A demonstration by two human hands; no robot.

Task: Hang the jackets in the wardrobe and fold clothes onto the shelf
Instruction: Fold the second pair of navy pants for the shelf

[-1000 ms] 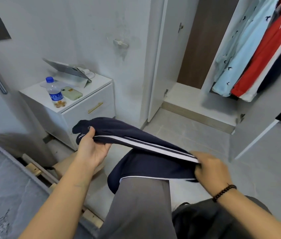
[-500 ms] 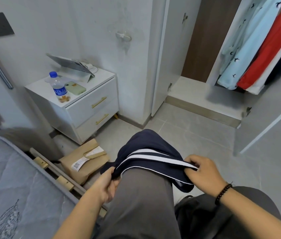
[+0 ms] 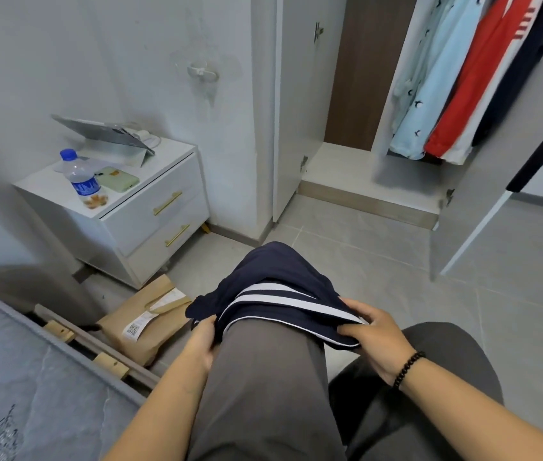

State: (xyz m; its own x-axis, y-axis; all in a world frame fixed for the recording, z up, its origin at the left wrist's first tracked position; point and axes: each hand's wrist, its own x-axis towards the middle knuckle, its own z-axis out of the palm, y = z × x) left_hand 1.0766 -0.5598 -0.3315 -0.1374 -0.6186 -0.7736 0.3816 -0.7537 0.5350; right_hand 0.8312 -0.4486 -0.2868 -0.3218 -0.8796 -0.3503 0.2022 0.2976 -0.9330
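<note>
Gripping the navy striped garment (image 3: 276,294) draped over our knee with left hand (image 3: 201,344) and right hand (image 3: 371,331), we judge folding half done, shirts (image 3: 436,94) already hanging in the wardrobe (image 3: 300,104), shelving left.

The navy garment (image 3: 273,281) is soft matt cloth with 2 smooth white stripes. The trousers (image 3: 263,387) are grey matt cloth. The nightstand (image 3: 137,221) at the far left has a glossy white finish and 2 brass-looking metal handles. The bottle (image 3: 80,176) is clear plastic. The bag (image 3: 150,321) is brown paper. The floor (image 3: 396,277) has smooth grey tiles.
</note>
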